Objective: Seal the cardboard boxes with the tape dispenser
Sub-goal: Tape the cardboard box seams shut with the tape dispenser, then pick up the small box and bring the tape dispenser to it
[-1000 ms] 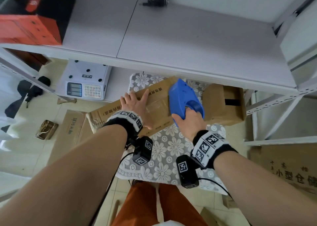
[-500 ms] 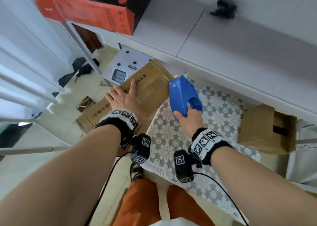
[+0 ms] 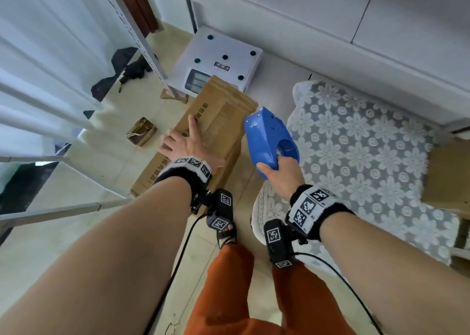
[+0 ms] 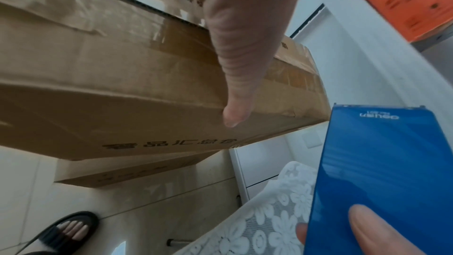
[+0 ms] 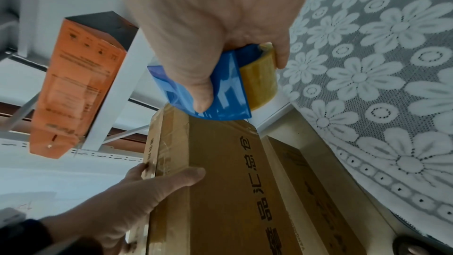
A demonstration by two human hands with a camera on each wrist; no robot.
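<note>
A long cardboard box (image 3: 221, 110) with clear tape along its top seam hangs over the floor, left of the table. My left hand (image 3: 183, 144) grips it across the top, thumb (image 4: 235, 65) down the near side and fingers over the far edge. In the right wrist view the left hand (image 5: 147, 187) pinches the box (image 5: 220, 181) the same way. My right hand (image 3: 279, 174) holds the blue tape dispenser (image 3: 267, 141) in the air, just right of the box and apart from it. Its yellowish tape roll (image 5: 259, 80) shows under my fingers.
A second cardboard box (image 4: 137, 172) lies on the floor under the held one. The lace-covered table (image 3: 356, 144) is at the right, with another box (image 3: 447, 177) at its far end. A white scale (image 3: 223, 62) and a shelf post (image 3: 137, 34) stand beyond.
The box has gone from the lace table leftward over the floor, still in my left hand. The dispenser has come off the box and stays in my right hand.
</note>
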